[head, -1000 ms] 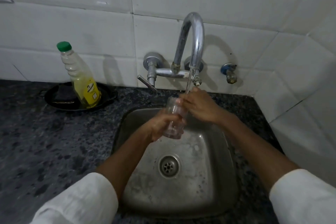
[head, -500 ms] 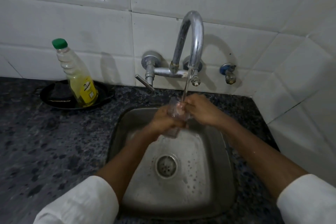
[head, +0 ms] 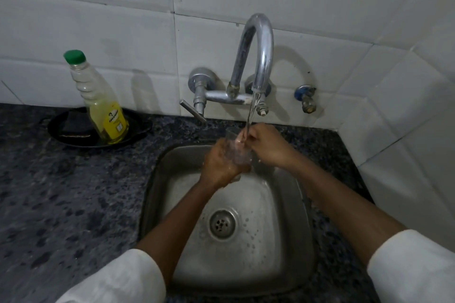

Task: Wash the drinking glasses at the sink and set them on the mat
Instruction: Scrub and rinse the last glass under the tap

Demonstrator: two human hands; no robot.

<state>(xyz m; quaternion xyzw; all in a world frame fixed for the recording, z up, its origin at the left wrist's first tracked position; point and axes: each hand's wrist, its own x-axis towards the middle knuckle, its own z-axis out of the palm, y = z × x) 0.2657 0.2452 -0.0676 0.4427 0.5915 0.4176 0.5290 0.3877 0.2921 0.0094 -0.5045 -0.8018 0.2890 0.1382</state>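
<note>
A clear drinking glass (head: 238, 152) is held over the steel sink (head: 157, 194), under the running water from the curved chrome tap (head: 261, 51). My left hand (head: 218, 166) wraps around the glass's lower part from the left. My right hand (head: 267, 144) comes in from the right, its fingers reaching into the glass's mouth and the stream falling on them. The glass is roughly upright, its base hidden behind my left hand. No mat is in view.
A dish-soap bottle (head: 103, 106) with a green cap stands in a black round tray (head: 61, 128) on the dark speckled counter (head: 61, 204), left of the sink. White tiled walls close in at the back and right. A small blue-handled valve (head: 305, 98) sticks out right of the tap.
Both hands and the glass rose a little closer to the spout. My right fingers now reach deeper into the glass.
</note>
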